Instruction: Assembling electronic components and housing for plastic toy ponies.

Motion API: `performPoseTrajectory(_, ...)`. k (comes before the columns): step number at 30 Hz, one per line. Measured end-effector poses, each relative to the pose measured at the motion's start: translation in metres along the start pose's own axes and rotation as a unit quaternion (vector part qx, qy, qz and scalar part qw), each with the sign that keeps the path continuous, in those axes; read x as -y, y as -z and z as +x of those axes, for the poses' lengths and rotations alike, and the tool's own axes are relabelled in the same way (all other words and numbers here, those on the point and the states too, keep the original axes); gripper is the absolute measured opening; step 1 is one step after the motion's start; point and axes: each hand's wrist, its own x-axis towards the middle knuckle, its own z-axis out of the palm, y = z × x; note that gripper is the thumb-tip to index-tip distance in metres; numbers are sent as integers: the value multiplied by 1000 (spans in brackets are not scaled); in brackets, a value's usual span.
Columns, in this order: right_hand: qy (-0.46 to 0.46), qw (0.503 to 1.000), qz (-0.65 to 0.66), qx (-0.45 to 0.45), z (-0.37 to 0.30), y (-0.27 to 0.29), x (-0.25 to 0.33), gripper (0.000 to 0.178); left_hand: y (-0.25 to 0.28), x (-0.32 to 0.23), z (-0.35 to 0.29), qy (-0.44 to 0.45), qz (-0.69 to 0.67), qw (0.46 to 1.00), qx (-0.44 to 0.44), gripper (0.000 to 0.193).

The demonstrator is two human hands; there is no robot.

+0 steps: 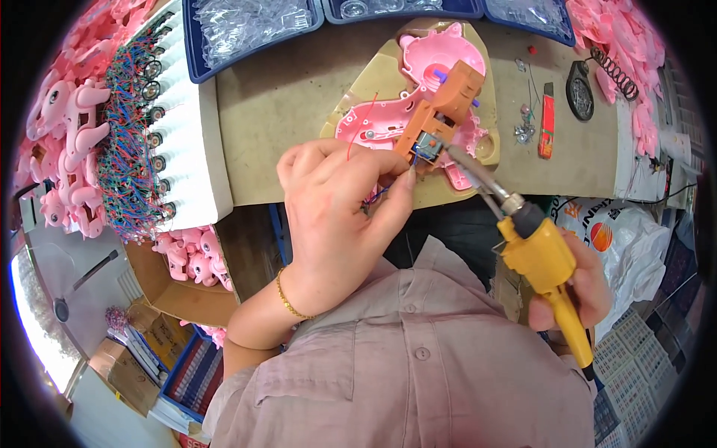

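A yellow soldering gun [539, 257] is in my right hand [586, 287], fingers closed around its handle. Its metal tip reaches up and left to the small motor [427, 147] in an orange plastic gearbox [455, 93]. The gearbox lies over a pink toy shell half [377, 119], which rests in a tan shaped holder [487, 153]. My left hand [336, 187] is closed beside the motor, thumb and forefinger pinching a thin dark blue wire [413, 159] at its terminal. A loose red wire [364, 123] rises above my left knuckles.
Blue trays [250, 37] of clear plastic parts line the back. At left, a white foam block [205, 160] holds many wired speakers, with pink toy bodies [63, 127] beyond. A red cutter knife [547, 123], a black coiled-cord piece [579, 89] and solder bits [525, 133] lie right.
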Motion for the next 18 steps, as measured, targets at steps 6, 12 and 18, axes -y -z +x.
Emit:
performPoseTrajectory(6,110,987,-35,-108,-2,-12,-25,71,22,-4,5,-57,49,996,51,22)
performPoseTrajectory(12,209,955,-109,-178,6,-11,-29,65,50,10,-1,22,-20,993,116,42)
performPoseTrajectory(18,199,906,-229,-297,3,-20,-35,67,25,19,13,208,-389,896,54,18)
